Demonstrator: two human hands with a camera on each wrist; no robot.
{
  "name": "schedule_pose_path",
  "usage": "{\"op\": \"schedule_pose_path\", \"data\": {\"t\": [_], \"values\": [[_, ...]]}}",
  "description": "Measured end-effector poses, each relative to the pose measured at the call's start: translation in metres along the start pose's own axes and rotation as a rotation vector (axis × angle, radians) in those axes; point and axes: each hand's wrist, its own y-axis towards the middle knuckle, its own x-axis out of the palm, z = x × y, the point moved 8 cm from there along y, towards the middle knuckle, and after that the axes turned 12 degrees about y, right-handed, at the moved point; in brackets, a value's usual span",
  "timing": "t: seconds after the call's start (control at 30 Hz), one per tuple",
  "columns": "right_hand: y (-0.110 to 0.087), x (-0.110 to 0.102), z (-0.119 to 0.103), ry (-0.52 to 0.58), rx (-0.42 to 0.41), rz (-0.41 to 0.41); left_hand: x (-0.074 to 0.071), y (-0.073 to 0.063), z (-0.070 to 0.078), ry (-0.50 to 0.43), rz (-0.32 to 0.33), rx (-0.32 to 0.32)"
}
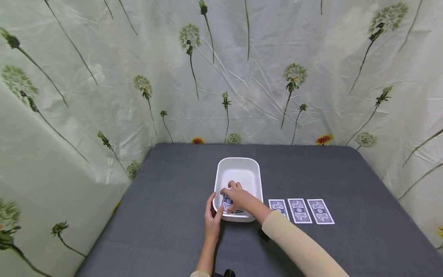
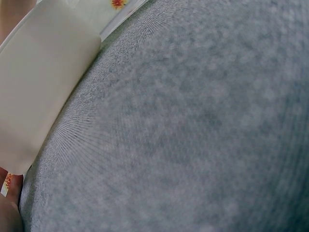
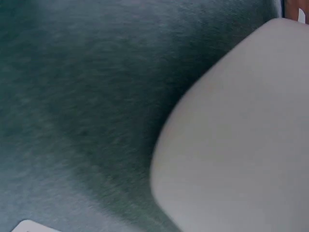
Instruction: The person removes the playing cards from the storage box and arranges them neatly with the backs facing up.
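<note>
Blue-backed card (image 1: 227,202) is located in the near-left part of the white tray (image 1: 256,182); left to right, wide table (image 1: 166,200) from left edge to tray, narrow gap to three face-down cards (image 1: 299,211), wide table again to right edge. Tray's near-left corner is gripped by the left hand (image 1: 212,219), thumb and fingers spread round it; blue-backed card is held by the arched right hand (image 1: 238,198), narrowed between thumb and fingers. Card backs are patterned blue and white, any lettering too small to be read.
</note>
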Motion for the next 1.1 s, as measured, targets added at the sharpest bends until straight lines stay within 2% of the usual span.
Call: {"op": "schedule_pose_path", "data": {"t": [0.27,0.47,0.67,0.8,0.97,1.1], "values": [[-0.008,-0.010,0.001,-0.005,-0.081,0.081,-0.007,-0.003,0.030,0.007,0.006,0.004],[-0.026,-0.045,-0.002,0.147,-0.114,0.150,-0.007,-0.004,0.032,0.027,0.007,-0.025],[-0.056,-0.087,0.006,0.099,-0.080,0.219,-0.007,-0.003,0.029,-0.003,0.012,-0.020],[-0.084,-0.105,0.026,0.019,-0.039,0.191,-0.007,-0.003,0.027,-0.015,0.014,-0.030],[-0.120,-0.118,0.067,-0.073,0.056,0.123,-0.008,-0.002,0.027,-0.026,0.015,-0.023],[-0.148,-0.125,0.098,-0.156,0.077,0.099,-0.009,-0.003,0.028,-0.037,0.017,-0.017]]}}
